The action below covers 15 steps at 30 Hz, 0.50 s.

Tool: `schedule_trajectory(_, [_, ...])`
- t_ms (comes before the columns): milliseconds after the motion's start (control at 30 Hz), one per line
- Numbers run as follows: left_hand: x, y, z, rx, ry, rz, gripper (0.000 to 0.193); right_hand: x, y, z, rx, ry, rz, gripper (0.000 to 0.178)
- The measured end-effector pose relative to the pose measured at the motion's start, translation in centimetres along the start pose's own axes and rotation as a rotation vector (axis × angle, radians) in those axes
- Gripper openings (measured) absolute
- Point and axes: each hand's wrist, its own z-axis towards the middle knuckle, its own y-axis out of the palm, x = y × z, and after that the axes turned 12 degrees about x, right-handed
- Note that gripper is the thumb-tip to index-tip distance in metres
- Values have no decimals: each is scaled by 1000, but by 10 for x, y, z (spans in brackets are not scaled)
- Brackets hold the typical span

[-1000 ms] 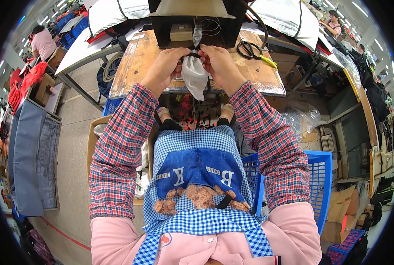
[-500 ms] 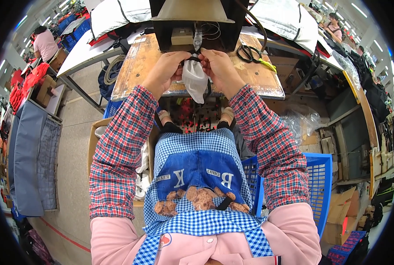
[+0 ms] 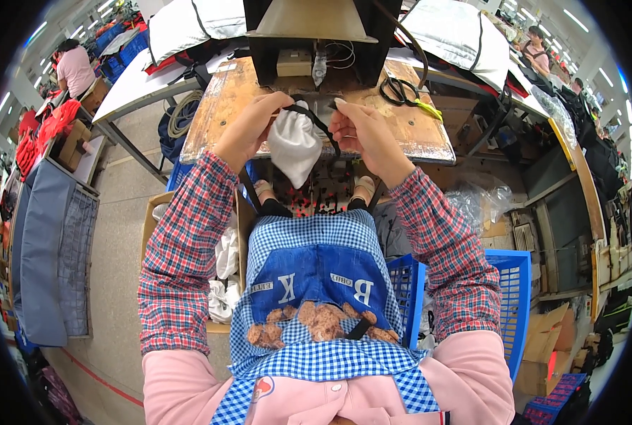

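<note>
Near the upper middle of the frame, both hands hold a small white pouch [image 3: 294, 149] by its mouth, just at the near edge of the worn wooden counter [image 3: 220, 106]. The left hand [image 3: 249, 131] is closed on the pouch's upper left corner, fingers pinching the fabric and the black cord [image 3: 316, 117] that arcs over the opening. The right hand [image 3: 362, 134] pinches the other end of that cord, thumb and forefinger together, the remaining fingers loosely curled. The pouch hangs below the counter's edge, its body free in the gap between the two forearms, above the person's knees.

Directly behind the hands, at top centre, stands a dark machine [image 3: 316, 35], close enough that little free surface lies between it and the fingers. To the right of the right hand, a pair of black scissors [image 3: 397, 91] lies on the counter, well apart from the pouch.

Lower right, a blue plastic basket [image 3: 518, 297] sits beside the person's right elbow. On the left, a cardboard box [image 3: 224, 255] holding white pieces stands against the left knee. Bare floor [image 3: 117, 234] opens out further left.
</note>
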Motion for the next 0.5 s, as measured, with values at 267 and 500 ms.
schedule_trajectory(267, [10, -2, -15, -104, -94, 68, 19, 8, 8, -4, -2, -419, -264, 22])
schedule_trajectory(500, [4, -5, -5, -183, -50, 234, 24, 11, 11, 4, -4, -381, -290, 24])
